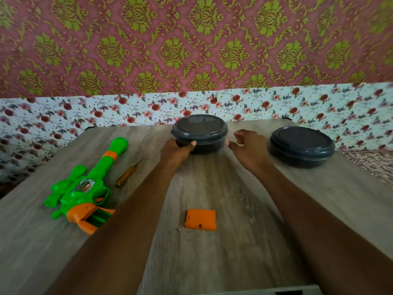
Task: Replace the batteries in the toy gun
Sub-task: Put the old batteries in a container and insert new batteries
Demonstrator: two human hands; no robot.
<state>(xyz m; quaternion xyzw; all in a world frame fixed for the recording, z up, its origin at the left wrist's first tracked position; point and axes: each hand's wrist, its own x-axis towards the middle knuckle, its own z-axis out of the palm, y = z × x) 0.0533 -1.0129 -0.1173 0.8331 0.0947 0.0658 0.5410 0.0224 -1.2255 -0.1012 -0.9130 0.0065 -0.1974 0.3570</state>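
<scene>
Head view looks down on a grey wood-grain worktop (212, 188) with both bare forearms stretched across it. At the middle of the far edge stands a dark round lidded container (200, 133). The left hand (176, 151) grips its near left side, thumb pressed on the wall just under the lid rim, the other fingers (192, 143) wrapped round the side. The right hand (247, 149) hovers just beside the container's right side, fingers loosely curled and apart, holding nothing and not touching the container. A second dark round lidded container (302, 145) sits near the far right corner, well apart from both hands.

Toward the left edge lies the green and orange toy gun (85, 186), flat on its side, its barrel pointing to the far edge and its orange grip toward the near edge. The grip's battery compartment (97, 218) is open; whether any cells are in it I cannot tell. Just beside the barrel, on its right, lies a small screwdriver with an amber handle (127, 174), blurred. The orange battery cover (201, 219) lies flat in the middle of the worktop between the two forearms, with a tiny screw (179, 229) just beside its near left corner.

Beyond the far edge hangs a floral cloth (127, 109), with patterned wallpaper (191, 39) above it.
</scene>
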